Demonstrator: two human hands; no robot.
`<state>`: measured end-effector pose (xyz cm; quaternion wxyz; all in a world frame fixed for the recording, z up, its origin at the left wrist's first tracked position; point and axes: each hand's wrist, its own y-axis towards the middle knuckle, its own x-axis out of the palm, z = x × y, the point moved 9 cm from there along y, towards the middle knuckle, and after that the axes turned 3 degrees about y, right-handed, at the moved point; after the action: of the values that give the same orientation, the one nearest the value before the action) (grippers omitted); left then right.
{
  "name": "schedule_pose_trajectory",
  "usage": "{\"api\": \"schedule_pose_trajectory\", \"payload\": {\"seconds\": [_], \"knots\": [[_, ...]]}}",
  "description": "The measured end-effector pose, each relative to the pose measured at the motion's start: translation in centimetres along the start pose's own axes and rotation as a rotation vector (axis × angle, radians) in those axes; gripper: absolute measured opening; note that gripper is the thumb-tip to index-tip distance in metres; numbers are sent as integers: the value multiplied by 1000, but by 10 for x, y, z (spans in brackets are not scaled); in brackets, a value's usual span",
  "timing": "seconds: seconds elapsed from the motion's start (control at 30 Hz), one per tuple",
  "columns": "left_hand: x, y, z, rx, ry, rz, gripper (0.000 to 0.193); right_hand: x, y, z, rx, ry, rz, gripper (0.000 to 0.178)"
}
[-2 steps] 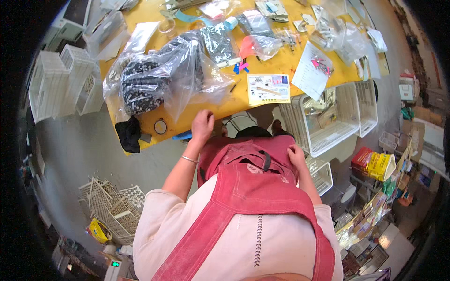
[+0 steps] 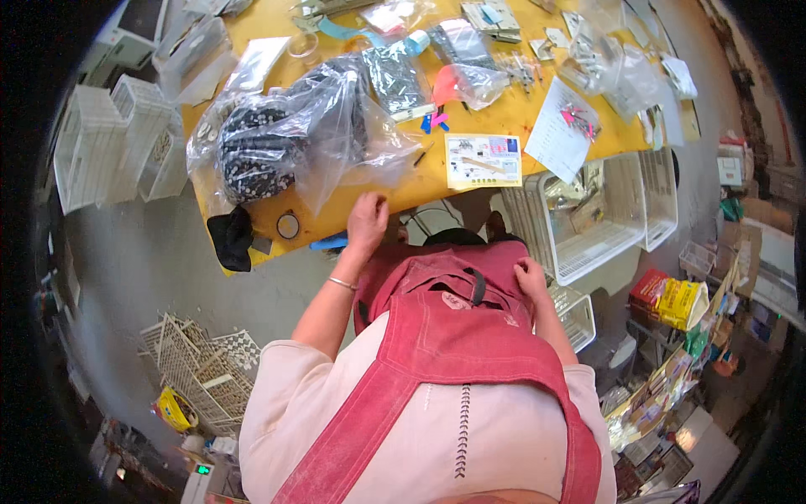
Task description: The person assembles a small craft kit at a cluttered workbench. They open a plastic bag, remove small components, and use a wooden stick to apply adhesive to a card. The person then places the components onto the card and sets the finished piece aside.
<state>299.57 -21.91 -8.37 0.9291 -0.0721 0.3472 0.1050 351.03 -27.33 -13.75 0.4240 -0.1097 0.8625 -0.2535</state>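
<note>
My left hand (image 2: 368, 220) is at the near edge of the yellow table (image 2: 403, 186), its fingers curled in with nothing visible in them. A band circles that wrist. Over my lap lies a red apron (image 2: 445, 277); my right hand (image 2: 529, 275) rests at its right side, fingers bent against the cloth. Beyond my left hand, a clear plastic bag (image 2: 332, 155) covers dark patterned fabric (image 2: 252, 151). A printed card (image 2: 483, 161) lies flat near the front edge, with a paper sheet (image 2: 558, 130) to its right.
White crates (image 2: 588, 273) stand under the table's right side, and more crates (image 2: 88, 151) stand at the left. Small bags of parts (image 2: 390, 80) crowd the far tabletop. A round dark-rimmed item (image 2: 288, 225) and black cloth (image 2: 229, 239) sit at the left corner.
My left hand has shifted very slightly forward and to the right. My right hand stays where it was, and nothing on the table has visibly been moved.
</note>
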Motion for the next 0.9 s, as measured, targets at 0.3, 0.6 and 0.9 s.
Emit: {"api": "schedule_pose_trajectory", "payload": {"seconds": [0.3,0.6,0.9], "knots": [[22,42,19,-104,322,356,47,34,101,-37,-164,-85,-386,42],[40,35,-21,-244,395,540,32,4,147,0,-227,-240,-270,38],[38,29,9,34,279,795,6,58,210,34,-175,-341,-221,41]]}}
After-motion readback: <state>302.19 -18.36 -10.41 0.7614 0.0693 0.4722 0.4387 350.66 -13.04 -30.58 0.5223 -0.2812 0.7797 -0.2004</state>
